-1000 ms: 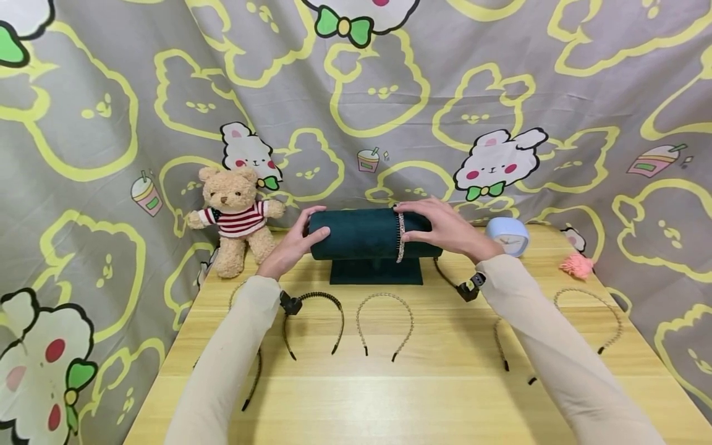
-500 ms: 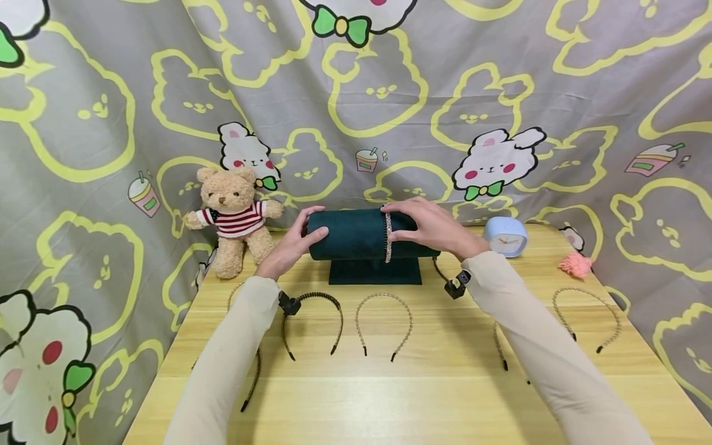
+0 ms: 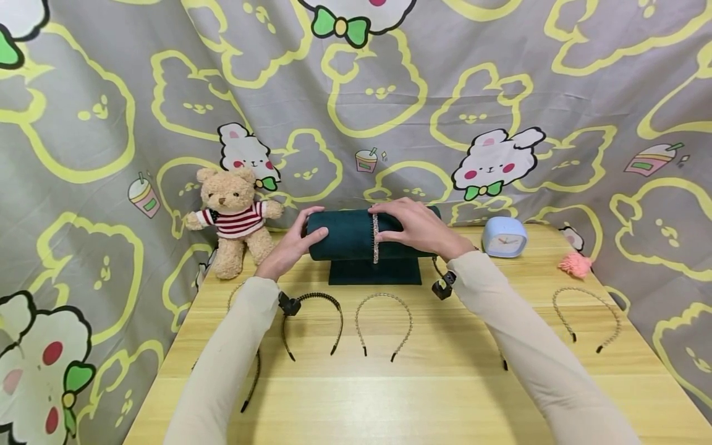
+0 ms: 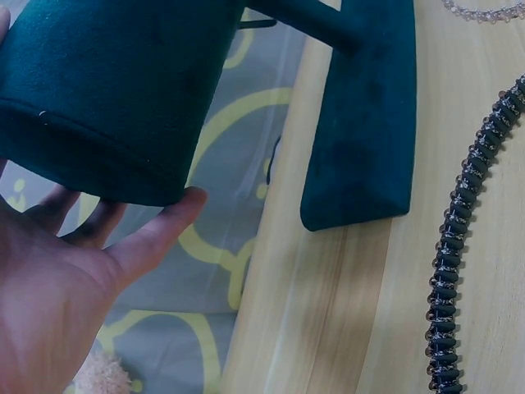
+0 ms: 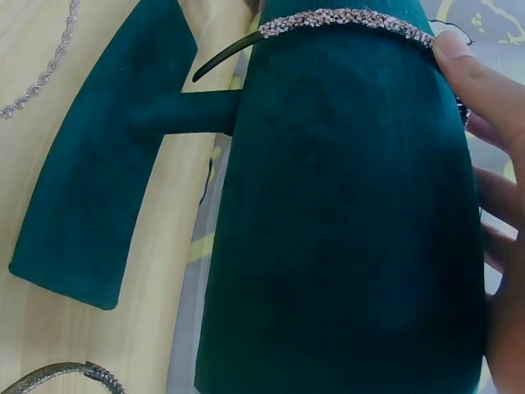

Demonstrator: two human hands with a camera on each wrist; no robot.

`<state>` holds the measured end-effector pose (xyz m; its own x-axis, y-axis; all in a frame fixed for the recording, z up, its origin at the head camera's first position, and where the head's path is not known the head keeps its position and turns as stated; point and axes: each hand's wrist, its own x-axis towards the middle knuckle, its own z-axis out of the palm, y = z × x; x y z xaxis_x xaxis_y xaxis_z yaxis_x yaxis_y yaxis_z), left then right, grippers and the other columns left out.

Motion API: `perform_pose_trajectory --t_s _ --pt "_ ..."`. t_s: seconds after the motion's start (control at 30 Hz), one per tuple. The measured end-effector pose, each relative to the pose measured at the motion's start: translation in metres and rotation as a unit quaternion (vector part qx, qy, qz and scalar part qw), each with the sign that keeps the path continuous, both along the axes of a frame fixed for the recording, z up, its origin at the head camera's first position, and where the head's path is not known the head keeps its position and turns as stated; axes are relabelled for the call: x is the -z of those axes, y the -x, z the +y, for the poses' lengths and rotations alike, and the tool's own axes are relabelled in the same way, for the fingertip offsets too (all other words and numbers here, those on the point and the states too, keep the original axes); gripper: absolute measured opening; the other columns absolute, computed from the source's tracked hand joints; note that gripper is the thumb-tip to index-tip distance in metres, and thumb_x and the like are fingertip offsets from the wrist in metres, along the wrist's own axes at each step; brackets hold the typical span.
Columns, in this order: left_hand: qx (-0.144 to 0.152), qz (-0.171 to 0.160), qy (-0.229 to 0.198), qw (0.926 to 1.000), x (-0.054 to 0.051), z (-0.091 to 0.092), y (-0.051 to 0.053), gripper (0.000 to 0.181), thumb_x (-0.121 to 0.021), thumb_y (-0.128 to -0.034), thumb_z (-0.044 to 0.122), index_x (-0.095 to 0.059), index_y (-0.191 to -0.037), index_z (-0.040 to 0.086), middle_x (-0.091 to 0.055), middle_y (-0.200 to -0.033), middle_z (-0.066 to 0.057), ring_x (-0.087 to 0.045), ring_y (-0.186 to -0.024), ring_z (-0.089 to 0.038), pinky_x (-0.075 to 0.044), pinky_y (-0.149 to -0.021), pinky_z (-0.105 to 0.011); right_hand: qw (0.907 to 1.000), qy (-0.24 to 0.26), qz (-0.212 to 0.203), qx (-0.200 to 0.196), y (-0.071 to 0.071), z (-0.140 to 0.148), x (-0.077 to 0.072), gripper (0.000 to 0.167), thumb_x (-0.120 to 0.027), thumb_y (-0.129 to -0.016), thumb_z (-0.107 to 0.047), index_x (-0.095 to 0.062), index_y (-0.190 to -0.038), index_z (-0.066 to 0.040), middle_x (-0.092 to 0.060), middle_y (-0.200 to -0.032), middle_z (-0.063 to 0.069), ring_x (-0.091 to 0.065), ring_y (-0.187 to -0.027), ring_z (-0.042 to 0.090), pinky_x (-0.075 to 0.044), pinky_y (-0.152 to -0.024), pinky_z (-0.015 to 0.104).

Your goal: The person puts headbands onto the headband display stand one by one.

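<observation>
Grip check, left to right: left hand (image 3: 292,247) grasps the left end of the dark green roll (image 3: 342,235), thumb in front, probably just steadying. Right hand (image 3: 421,227) pinches the sparkly headband (image 5: 344,18) between thumb and fingers. That headband straddles the roll near its middle, center frame; front tip hangs clear of the roll, far leg hidden.

Progress, my read: one headband on, none other on the roll. Left for this one: final spacing, then let go.

Loose on the counter (image 3: 384,408), left to right:
- lower left: dark-legged headband (image 3: 254,383), mostly behind the sleeve; can't tell if a second one's there
- left of center: black headband (image 3: 322,296)
- center: pale beaded headband (image 3: 384,295)
- right: half-hidden headband (image 3: 502,358), one leg showing
- far right: beaded headband (image 3: 578,288)

If all go on, most of the job's left.
</observation>
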<state>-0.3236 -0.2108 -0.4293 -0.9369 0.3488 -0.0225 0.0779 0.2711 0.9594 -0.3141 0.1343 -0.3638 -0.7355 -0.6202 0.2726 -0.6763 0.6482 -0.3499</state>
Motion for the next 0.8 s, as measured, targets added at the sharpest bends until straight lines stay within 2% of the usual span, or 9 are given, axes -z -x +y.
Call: perform_pose_trajectory --t_s 0.4,0.6,0.8 --pt "0.001 0.003 -0.001 1.0 0.0 -0.001 -0.002 0.066 -0.067 -0.1049 0.059 -0.035 -0.162 0.052 0.001 -0.183 0.007 -0.021 -0.167 -0.036 -0.03 -0.127 -0.072 1.0 -0.006 -0.001 0.004 -0.002 -0.003 0.001 0.065 -0.077 -0.101 -0.047 -0.059 -0.158 -0.022 -0.058 -0.163 0.003 -0.048 -0.15 0.034 -0.035 -0.126 0.061" --pt "0.001 0.004 0.001 1.0 0.002 -0.002 0.0 0.065 -0.066 -0.1052 0.059 -0.034 -0.162 0.052 0.0 -0.183 0.009 -0.022 -0.166 -0.036 -0.03 -0.127 -0.072 0.9992 0.039 -0.002 0.003 -0.011 0.006 0.004 0.061 -0.076 -0.102 -0.046 -0.061 -0.156 -0.021 -0.058 -0.162 0.003 -0.048 -0.152 0.031 -0.033 -0.129 0.06" --pt "0.001 0.009 0.005 0.9999 0.001 -0.001 0.0 0.068 -0.066 -0.105 0.059 -0.033 -0.163 0.05 0.0 -0.183 0.009 -0.021 -0.166 -0.037 -0.03 -0.127 -0.072 0.9954 0.096 -0.004 0.0 -0.028 0.028 0.011 0.045 -0.077 -0.104 -0.037 -0.07 -0.145 -0.018 -0.062 -0.157 0.006 -0.051 -0.149 0.031 -0.036 -0.126 0.061"
